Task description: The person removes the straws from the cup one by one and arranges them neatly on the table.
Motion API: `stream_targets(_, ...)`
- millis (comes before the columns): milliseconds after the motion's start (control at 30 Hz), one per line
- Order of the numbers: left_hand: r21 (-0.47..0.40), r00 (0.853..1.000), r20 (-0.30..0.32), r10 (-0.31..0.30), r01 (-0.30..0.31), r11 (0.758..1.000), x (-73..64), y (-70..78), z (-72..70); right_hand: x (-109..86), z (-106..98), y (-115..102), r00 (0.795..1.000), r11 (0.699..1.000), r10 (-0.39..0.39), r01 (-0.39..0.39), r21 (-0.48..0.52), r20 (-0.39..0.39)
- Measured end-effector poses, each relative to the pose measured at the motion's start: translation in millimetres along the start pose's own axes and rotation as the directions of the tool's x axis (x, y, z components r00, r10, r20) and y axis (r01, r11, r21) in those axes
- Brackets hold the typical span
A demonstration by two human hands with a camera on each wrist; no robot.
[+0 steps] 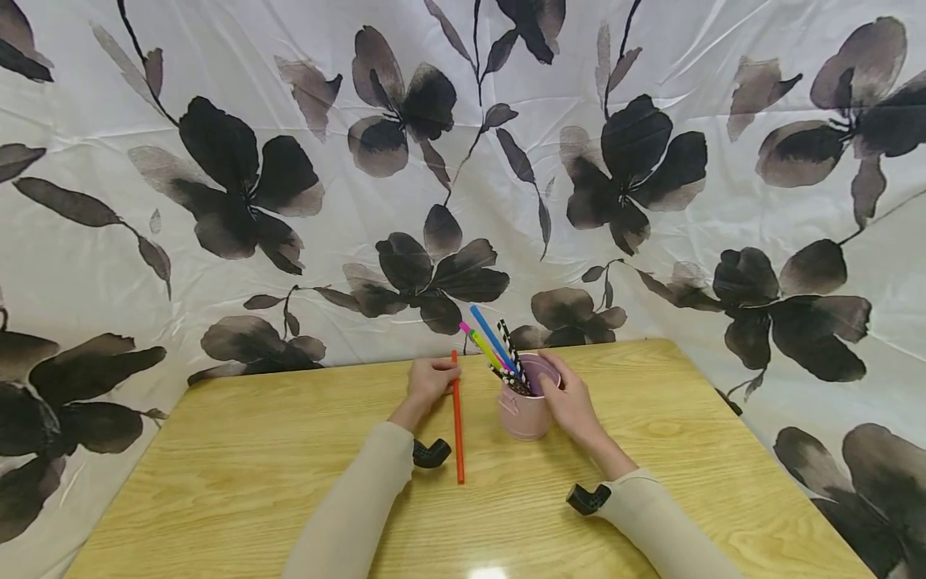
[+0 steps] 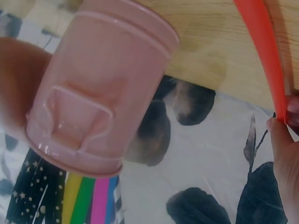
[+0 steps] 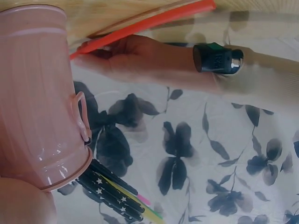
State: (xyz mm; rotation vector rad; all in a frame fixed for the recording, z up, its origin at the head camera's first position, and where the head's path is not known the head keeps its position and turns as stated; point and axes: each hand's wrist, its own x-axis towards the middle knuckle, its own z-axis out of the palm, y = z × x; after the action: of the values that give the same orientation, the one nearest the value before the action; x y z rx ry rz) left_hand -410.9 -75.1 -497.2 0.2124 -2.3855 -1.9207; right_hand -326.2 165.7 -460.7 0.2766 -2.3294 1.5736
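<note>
A long red straw (image 1: 459, 434) lies lengthwise on the wooden table, and my left hand (image 1: 430, 379) pinches it near its far end between thumb and fingers. In the left wrist view those fingertips (image 2: 279, 130) close on the straw's end. To the right, a small pink bucket (image 1: 524, 416) stands upright with a little handle on its side. My right hand (image 1: 575, 400) grips its right side, thumb over the rim. Several straws lean left out of the bucket: a blue straw (image 1: 492, 334), yellow-green, pink, and black ones with white stars, dots or stripes.
The wooden table (image 1: 253, 466) ends at a white cloth (image 1: 521, 201) with dark flowers, hanging behind it. A black wrist camera (image 1: 432, 453) sits at my left cuff, and another black camera (image 1: 587, 498) at the right one.
</note>
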Motion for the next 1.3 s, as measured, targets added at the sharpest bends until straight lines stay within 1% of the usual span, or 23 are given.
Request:
stream_targets(133, 0.048, 1.0, 0.013, 0.004, -0.005, 0.999, 1.5, 2.2, 0.0, 0.0, 0.1, -0.8, 1.0, 1.0, 0.003, -0.003, 0.014, 0.002)
stream_targets(233, 0.091, 1.0, 0.01, 0.005, -0.006, 0.996, 1.6, 5.2, 0.1, 0.0, 0.2, -0.6, 1.0, 1.0, -0.001, 0.001, 0.018, 0.0)
stream_targets(333, 0.165, 1.0, -0.002, 0.009, -0.009, 0.986, 2.1, 7.2, 0.9, -0.1, 0.2, 0.2, 1.0, 1.0, -0.008, 0.008, 0.021, -0.002)
stream_targets(433, 0.251, 1.0, -0.011, 0.029, -0.026, 0.968, 3.0, 7.9, 1.9, 0.1, 0.2, 0.9, 1.0, 1.0, -0.011, 0.011, 0.026, -0.005)
stream_targets(533, 0.335, 0.998, -0.02, 0.065, -0.055, 0.941, 2.8, 8.1, 2.5, 0.5, 0.6, 1.1, 1.0, 0.999, -0.013, 0.013, 0.038, -0.007)
stream_targets(633, 0.383, 0.996, -0.019, 0.092, -0.078, 0.92, 1.1, 8.4, 2.6, 0.5, 0.7, 2.1, 1.0, 0.999, -0.017, 0.017, 0.042, -0.004)
stream_targets(700, 0.381, 0.995, -0.013, 0.103, -0.09, 0.92, 0.0, 7.7, 2.7, 0.4, 0.5, 3.2, 1.0, 0.999, -0.015, 0.014, 0.043, 0.0)
stream_targets(767, 0.363, 0.994, -0.005, 0.112, -0.103, 0.926, -0.3, 6.4, 2.6, 0.3, -0.1, 4.0, 1.0, 0.999, -0.014, 0.014, 0.043, 0.008)
stream_targets(867, 0.334, 0.991, 0.007, 0.137, -0.131, 0.933, 1.4, 2.6, 2.8, 0.4, -1.3, 3.8, 1.0, 0.999, -0.006, 0.006, 0.04, 0.009)
stream_targets(900, 0.334, 0.989, 0.01, 0.147, -0.141, 0.932, 2.1, 1.3, 2.9, 0.6, -1.7, 3.6, 1.0, 0.999, -0.007, 0.007, 0.039, 0.009)
stream_targets(933, 0.337, 0.988, 0.012, 0.156, -0.151, 0.929, 2.5, 0.2, 2.9, 0.7, -2.2, 3.5, 1.0, 0.999, -0.008, 0.007, 0.038, 0.009)
stream_targets(1033, 0.383, 0.98, 0.008, 0.199, -0.187, 0.905, 3.7, -2.3, 3.0, 0.3, -3.2, 2.6, 1.0, 1.0, -0.006, 0.006, 0.031, 0.009)
stream_targets(1133, 0.42, 0.975, 0.004, 0.224, -0.205, 0.884, 2.1, -2.3, 1.5, -0.4, -2.6, 3.0, 1.0, 1.0, -0.008, 0.008, 0.029, 0.01)
stream_targets(1167, 0.425, 0.973, 0.001, 0.229, -0.208, 0.881, 1.6, -1.8, 1.0, -0.9, -2.3, 2.8, 1.0, 1.0, -0.005, 0.005, 0.028, 0.011)
stream_targets(1300, 0.412, 0.972, -0.002, 0.235, -0.213, 0.886, -0.8, 0.2, -0.6, -1.7, -1.2, 1.3, 1.0, 1.0, 0.0, 0.0, 0.025, 0.011)
